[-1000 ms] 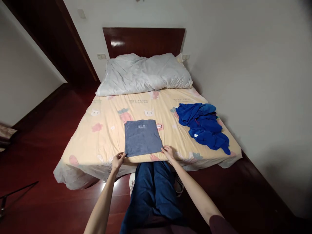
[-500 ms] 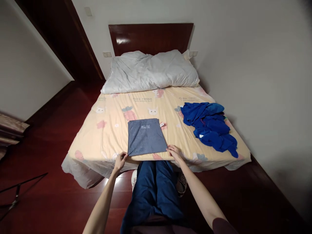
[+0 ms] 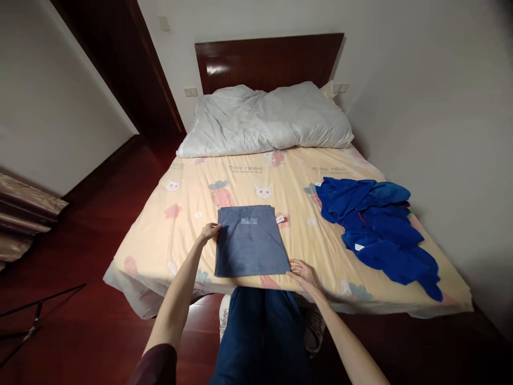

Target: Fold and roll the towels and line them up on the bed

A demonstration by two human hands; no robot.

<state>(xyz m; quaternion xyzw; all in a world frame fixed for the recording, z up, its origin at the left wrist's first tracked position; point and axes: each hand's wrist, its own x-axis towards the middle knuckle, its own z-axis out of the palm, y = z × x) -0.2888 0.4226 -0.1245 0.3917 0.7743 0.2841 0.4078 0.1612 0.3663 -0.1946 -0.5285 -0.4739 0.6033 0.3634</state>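
On the bed (image 3: 186, 240), the gray cloth (image 3: 252, 247) lies between left hand (image 3: 210, 231) and right hand (image 3: 303, 273), touching both; whether gripped, I cannot tell.

Beyond the hands (image 3: 210, 231) (image 3: 302, 274), pale bedding (image 3: 264, 120) lies rumpled before a dark headboard (image 3: 268, 61). Striped fabric (image 3: 28, 214) noted well left of them.

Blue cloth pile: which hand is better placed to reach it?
Probably the right hand: it is at the near right corner of the gray cloth, on the side facing the blue cloth pile. The left hand is at the gray cloth's left edge, farther away.
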